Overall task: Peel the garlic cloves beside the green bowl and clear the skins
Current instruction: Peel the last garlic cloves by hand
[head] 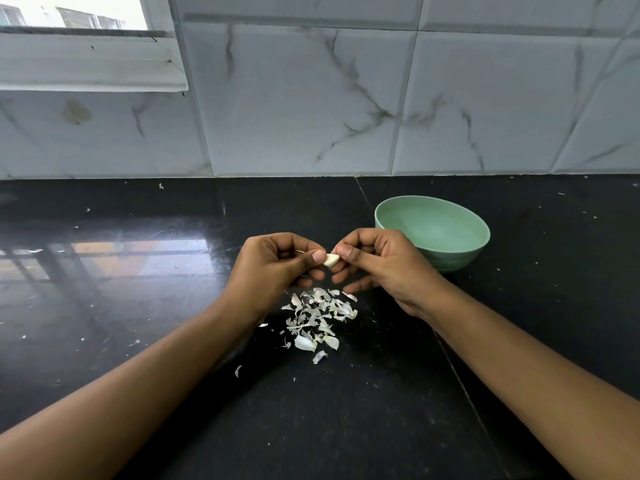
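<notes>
- A small, pale, cream-white garlic clove is pinched between the thumbs and fingertips of both hands, raised above a glossy black stone countertop and just left of the pale green round plastic bowl.
- The left hand curls around one end of the clove, thumb pressed on top; the right hand pinches the other end, its lower fingers loosely spread beneath.
- A loose heap of papery white garlic skins lies on the counter directly below the hands, with stray flakes scattered toward the near edge.
- The bowl's visible interior looks empty; its near side is hidden by the right hand, so any cloves resting there cannot be seen.
- The clove is likely light, firm and somewhat slick once bare, best held by its blunt ends so a thumbnail can lift skin at the tip.
- The skins are feather-light and brittle, apt to drift or cling; sweeping them together with a flat palm should work better than picking flake by flake.
- Grey-veined white marble-look wall tiles back the counter.
</notes>
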